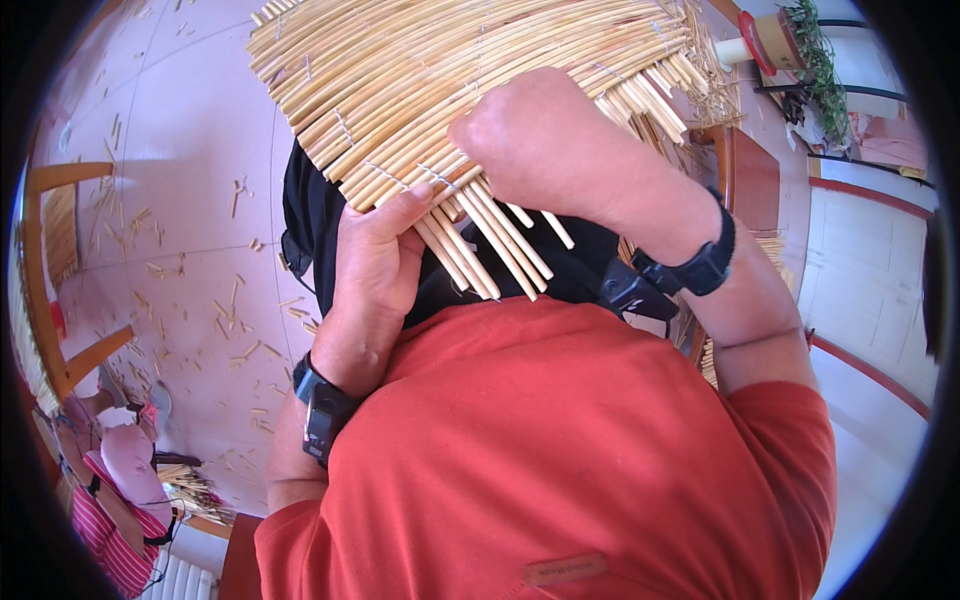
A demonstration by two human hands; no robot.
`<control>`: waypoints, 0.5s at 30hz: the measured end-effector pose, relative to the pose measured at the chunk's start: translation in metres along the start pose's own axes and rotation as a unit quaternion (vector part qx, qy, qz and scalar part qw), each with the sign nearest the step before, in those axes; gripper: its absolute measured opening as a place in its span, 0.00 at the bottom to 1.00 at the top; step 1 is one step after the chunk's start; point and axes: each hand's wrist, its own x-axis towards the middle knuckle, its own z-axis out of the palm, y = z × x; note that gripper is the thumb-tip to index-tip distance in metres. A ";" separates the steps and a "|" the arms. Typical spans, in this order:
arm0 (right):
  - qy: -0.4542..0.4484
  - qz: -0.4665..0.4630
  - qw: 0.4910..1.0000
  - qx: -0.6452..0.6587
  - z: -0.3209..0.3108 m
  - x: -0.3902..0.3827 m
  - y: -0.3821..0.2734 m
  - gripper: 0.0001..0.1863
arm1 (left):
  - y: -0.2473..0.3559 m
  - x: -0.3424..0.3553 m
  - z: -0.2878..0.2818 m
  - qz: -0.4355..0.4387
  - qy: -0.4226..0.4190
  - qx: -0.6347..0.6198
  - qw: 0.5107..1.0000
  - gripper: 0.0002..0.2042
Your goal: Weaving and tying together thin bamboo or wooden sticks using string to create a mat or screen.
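A mat of pale yellow reed stalks (410, 75) lies across my lap, its rows bound with thin light twine (437, 176). My left hand (380, 250) grips the mat's near left corner, thumb on top and fingers underneath. Several stalk ends (505, 240) stick out from the near edge toward my body. My right hand (525, 135) is closed in a fist over the near edge, just right of the twine stitches. Whatever its fingers hold is hidden from view.
Cut reed pieces (232, 310) litter the pale tiled floor at left. A wooden frame (45, 280) stands at the left rim. Lower left, another person in a striped top (115, 525) sits near a reed bundle (190, 490). Brown wooden furniture (750, 180) and a potted plant (815, 70) are at right.
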 end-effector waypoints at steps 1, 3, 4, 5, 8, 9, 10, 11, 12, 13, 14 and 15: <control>0.006 0.002 1.000 0.010 0.003 0.000 -0.002 0.05 | 0.001 -0.001 0.003 -0.011 0.008 -0.010 1.000 0.23; -0.013 0.011 1.000 0.022 0.001 0.003 -0.003 0.05 | 0.001 -0.003 0.006 -0.017 0.036 -0.004 0.999 0.21; -0.010 0.009 1.000 0.023 0.002 0.004 -0.002 0.05 | 0.002 -0.006 0.005 -0.014 0.038 -0.002 0.999 0.21; 0.006 0.003 0.999 0.032 0.003 0.005 0.000 0.05 | 0.004 -0.010 0.005 -0.036 0.037 -0.040 0.998 0.20; 0.030 0.006 0.999 0.043 0.003 0.005 0.001 0.06 | 0.004 -0.010 0.002 -0.088 0.021 -0.073 0.993 0.20; 0.034 0.011 0.998 0.051 0.002 0.005 0.000 0.06 | 0.003 -0.009 0.001 -0.091 0.012 -0.053 0.994 0.20; 0.043 0.009 0.998 0.048 0.001 0.004 -0.002 0.06 | 0.002 -0.009 0.001 -0.092 0.002 -0.033 0.995 0.19; 0.046 0.019 0.997 0.051 -0.001 0.002 -0.003 0.06 | 0.001 -0.009 0.006 -0.046 0.009 -0.027 0.999 0.18; 0.052 0.033 0.997 0.051 -0.003 -0.001 -0.002 0.06 | 0.001 -0.010 0.013 -0.011 0.028 -0.014 0.999 0.16; 0.053 0.035 0.997 0.052 -0.006 -0.002 -0.004 0.06 | 0.006 -0.011 0.016 0.007 0.029 0.009 1.000 0.15; 0.051 0.042 0.996 0.053 -0.013 -0.003 -0.007 0.05 | 0.013 -0.013 0.018 0.027 0.031 0.032 0.999 0.14; 0.076 0.039 0.995 0.057 -0.018 -0.004 -0.011 0.05 | 0.021 -0.019 0.024 0.052 0.046 0.049 0.996 0.13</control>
